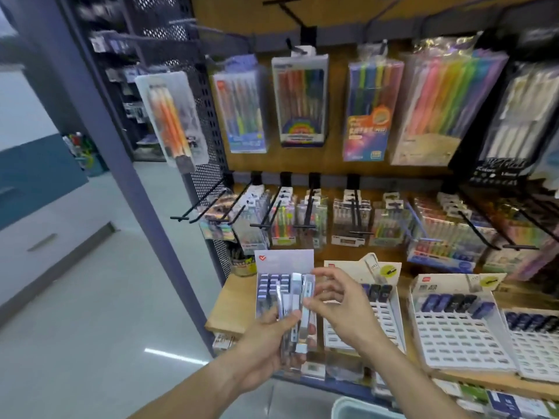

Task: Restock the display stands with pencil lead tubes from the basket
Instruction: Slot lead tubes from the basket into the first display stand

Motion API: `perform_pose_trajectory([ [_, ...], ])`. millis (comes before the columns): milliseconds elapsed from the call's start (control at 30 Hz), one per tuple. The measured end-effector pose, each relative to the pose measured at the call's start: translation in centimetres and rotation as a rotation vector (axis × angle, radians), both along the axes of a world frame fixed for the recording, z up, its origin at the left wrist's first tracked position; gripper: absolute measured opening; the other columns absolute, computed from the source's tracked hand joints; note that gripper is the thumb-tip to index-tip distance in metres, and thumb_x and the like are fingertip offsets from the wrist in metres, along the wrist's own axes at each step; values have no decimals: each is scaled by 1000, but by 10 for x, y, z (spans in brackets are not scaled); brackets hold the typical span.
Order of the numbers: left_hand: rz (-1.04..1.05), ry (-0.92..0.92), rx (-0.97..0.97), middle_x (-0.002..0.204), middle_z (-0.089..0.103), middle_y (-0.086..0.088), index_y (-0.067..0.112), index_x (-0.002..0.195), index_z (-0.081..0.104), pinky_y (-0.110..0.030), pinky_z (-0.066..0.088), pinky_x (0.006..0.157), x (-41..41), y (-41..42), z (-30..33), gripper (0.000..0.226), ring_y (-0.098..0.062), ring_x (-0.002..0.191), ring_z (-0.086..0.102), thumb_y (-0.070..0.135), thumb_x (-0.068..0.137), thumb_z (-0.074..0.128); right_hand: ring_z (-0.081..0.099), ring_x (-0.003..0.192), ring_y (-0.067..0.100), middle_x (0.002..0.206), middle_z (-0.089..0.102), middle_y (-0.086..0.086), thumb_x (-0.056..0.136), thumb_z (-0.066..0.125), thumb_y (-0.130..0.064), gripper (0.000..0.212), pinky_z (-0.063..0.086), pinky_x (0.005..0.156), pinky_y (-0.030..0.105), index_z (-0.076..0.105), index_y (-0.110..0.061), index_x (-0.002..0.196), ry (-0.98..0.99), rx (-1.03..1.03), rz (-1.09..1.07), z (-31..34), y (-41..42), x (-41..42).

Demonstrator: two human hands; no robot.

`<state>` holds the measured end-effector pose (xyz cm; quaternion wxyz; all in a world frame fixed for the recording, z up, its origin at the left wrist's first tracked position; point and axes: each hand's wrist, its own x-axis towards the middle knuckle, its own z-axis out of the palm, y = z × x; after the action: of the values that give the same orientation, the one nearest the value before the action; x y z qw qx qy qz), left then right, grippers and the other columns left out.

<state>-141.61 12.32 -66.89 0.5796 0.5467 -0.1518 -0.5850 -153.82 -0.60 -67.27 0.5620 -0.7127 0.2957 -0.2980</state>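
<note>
Left hand (269,343) grips a fanned bunch of lead tubes (295,313); right hand (338,306) pinches one; pulling it could spill the loose rest.

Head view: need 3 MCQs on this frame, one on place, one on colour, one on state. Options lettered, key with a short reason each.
1. Where are the lead tubes right now?
A. in the left hand, in front of the leftmost display stand
B. lying on the floor
C. hanging on a peg hook

2. What colour is the mark on the header card of the leftmost display stand?
A. green
B. red
C. yellow

3. What is the right hand doing?
A. hanging at the person's side
B. pressing flat on the shelf
C. pinching one tube in the bundle

Key: 1 A, the left hand grips the bundle before that stand. 2 B, a red heart-like mark sits at the card's top left. 3 C, thumb and fingers close on a tube at the bundle's right edge.
</note>
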Motion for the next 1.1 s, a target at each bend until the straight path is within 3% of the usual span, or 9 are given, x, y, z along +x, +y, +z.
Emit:
perform_pose_trajectory([
  [133, 25, 33, 36, 112, 74, -20, 13, 130, 59, -42, 55, 69, 5, -1, -11, 32, -33, 86, 70, 20, 99, 64, 70, 82, 18, 90, 72, 7, 81, 82, -9, 37, 58, 75, 25, 69, -26, 111, -14, 62, -43, -6, -7, 9],
  [267, 53, 70, 53, 109, 74, -23, 11, 126, 64, -36, 53, 60, 17, 3, -14, 27, -31, 77, 71, 18, 99, 64, 72, 81, 25, 89, 69, 13, 84, 79, -7, 43, 61, 78, 33, 67, -29, 118, 0, 112, -17, -9, -10, 17],
  [367, 125, 95, 51, 99, 75, -16, 11, 127, 63, -32, 50, 51, 25, 2, -15, 28, -29, 74, 69, 20, 100, 63, 73, 87, 22, 100, 70, 3, 84, 75, 1, 46, 62, 79, 35, 72, -30, 118, 16, 165, -40, -12, -12, 14],
  [433, 194, 112, 36, 104, 76, -15, 12, 125, 65, -30, 46, 51, 31, 2, -14, 27, -27, 72, 69, 21, 100, 63, 74, 87, 21, 106, 73, -2, 84, 73, 3, 36, 62, 81, 35, 79, -25, 106, 94, 222, -12, -14, -10, 8],
  [533, 290, 139, -1, 106, 74, -19, 12, 123, 65, -30, 42, 51, 39, 2, -12, 25, -26, 70, 65, 21, 100, 61, 74, 86, 27, 95, 78, 6, 84, 74, 3, 22, 62, 83, 35, 83, -17, 87, 202, 355, 53, -23, 1, 0],
  [667, 319, 73, 11, 105, 77, -13, 14, 123, 63, -26, 42, 44, 38, 0, -17, 23, -22, 65, 61, 23, 103, 57, 68, 80, 29, 93, 75, 23, 82, 75, 5, 15, 61, 83, 49, 79, -7, 90, 111, 598, -39, -36, 15, 1],
  [933, 312, -61, 107, 86, 74, -4, 23, 122, 62, -24, 31, 43, 22, -1, -32, 25, -15, 55, 49, 24, 98, 68, 68, 68, 18, 85, 73, 23, 74, 88, -7, 23, 58, 77, 37, 75, -4, 94, 176, 474, 4, -42, 36, 21],
  [1100, 314, -149, 64, 77, 71, -2, 21, 115, 66, -24, 29, 43, 21, -1, -34, 17, -13, 52, 45, 17, 98, 67, 71, 67, 26, 75, 72, 16, 68, 93, -12, 27, 60, 73, 43, 74, -5, 86, 239, 406, 65, -37, 31, 23],
])
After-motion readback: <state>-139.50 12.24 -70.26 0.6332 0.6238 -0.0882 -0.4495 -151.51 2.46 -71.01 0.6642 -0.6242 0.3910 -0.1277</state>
